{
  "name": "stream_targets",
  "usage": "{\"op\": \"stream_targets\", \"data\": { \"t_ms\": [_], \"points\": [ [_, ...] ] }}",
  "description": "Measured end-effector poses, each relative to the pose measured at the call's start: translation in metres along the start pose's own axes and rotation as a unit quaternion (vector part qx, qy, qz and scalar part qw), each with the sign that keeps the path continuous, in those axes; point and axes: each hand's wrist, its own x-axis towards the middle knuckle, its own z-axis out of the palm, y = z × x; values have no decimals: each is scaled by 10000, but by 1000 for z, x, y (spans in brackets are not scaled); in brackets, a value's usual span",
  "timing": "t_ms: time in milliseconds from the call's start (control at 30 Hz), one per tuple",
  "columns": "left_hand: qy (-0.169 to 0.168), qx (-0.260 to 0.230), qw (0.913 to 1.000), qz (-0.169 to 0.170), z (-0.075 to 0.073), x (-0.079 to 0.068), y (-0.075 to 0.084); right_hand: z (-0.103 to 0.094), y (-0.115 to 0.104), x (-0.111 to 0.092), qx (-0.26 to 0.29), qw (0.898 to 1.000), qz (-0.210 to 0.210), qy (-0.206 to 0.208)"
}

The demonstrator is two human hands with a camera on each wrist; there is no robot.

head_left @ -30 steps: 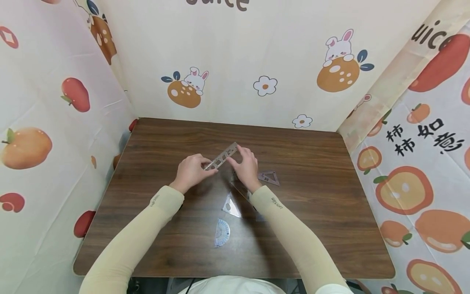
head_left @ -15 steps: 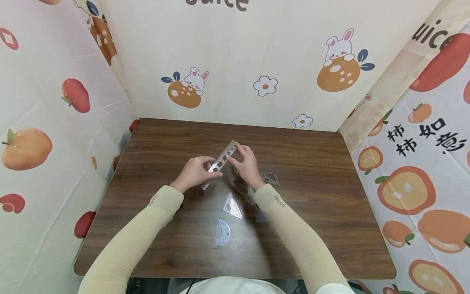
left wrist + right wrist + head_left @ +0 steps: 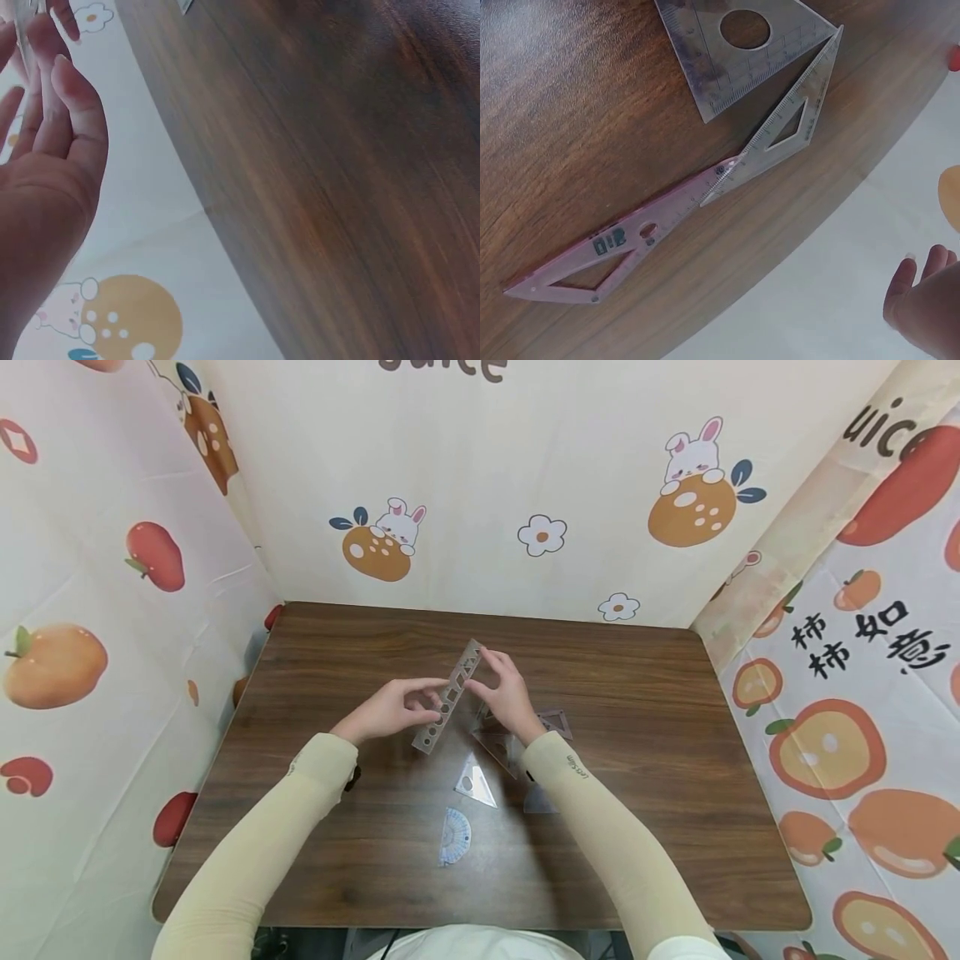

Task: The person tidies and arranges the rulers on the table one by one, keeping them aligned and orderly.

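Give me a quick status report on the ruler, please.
Right grip pinching ruler, far end. Left grip loose at its edge. Set squares and protractor lie nearby.

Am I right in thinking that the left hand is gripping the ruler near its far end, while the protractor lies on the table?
Not quite: the right hand grips the ruler near its far end, as the head view shows, while the protractor lies on the table.

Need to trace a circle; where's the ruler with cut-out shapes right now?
In the head view, the ruler slants over the table just left of centre, its far end held by the right hand, the left hand beside it.
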Motion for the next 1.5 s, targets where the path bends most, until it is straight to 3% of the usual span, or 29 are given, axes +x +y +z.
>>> {"op": "stream_targets", "data": {
  "t_ms": [133, 367, 800, 1033, 1300, 1500],
  "points": [
    [-107, -19, 9999, -57, -1, -2, -2, -1, -2, 0, 128, 9998, -96, -82],
    [125, -249, 9993, -234, -3, -1, -4, 0, -11, -3, 543, 9975, -251, -371],
    [576, -426, 9969, -319, -13, -5, -14, 17, -30, -13, 365, 9851, -471, -1615],
    [531, -578, 9965, -283, -17, -10, -14, 24, -37, -14, 518, 9823, -590, -1699],
    [639, -606, 9944, -577, -24, -21, -19, 38, -43, -12, 737, 9780, -618, -1853],
    [598, -698, 9931, -728, -31, -34, -25, 49, -49, -11, 591, 9754, -749, -1987]
  ]
}}
